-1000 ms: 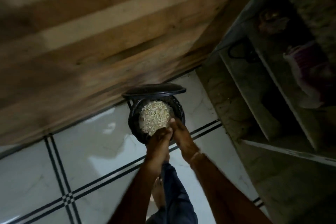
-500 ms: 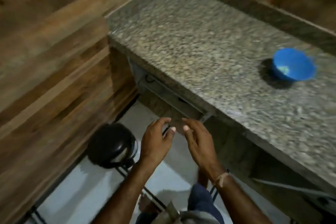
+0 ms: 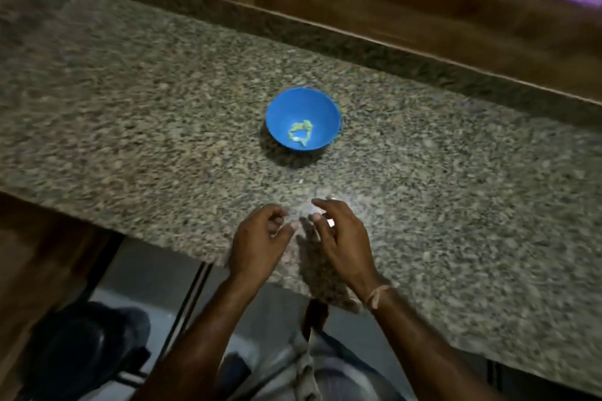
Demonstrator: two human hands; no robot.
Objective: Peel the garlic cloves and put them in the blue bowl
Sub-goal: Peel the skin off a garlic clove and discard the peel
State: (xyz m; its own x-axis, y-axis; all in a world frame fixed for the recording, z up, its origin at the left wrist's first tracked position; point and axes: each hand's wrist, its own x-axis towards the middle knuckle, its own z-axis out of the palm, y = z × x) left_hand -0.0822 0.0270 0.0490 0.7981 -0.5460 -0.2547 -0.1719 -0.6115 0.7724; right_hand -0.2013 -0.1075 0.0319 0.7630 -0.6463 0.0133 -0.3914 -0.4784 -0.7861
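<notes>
**Entry: two hands at counter edge, blue bowl ahead**

Change since half a second ago: both hands have come up from above the floor to the near edge of the granite countertop (image 3: 130, 107), and the blue bowl (image 3: 283, 114) now sits mid-view.

- Left hand (image 3: 260, 244): fingers loosely curled, holding nothing visible.
- Right hand (image 3: 338, 234): fingers relaxed and spread, empty; thread band (image 3: 378, 296) on the wrist.
- Blue bowl: at 12 o'clock from the hands, well apart.
- Peeled garlic cloves (image 3: 301, 133): in the bowl's bottom.
- Black bin (image 3: 81, 352): on the floor, at 7 o'clock.
</notes>
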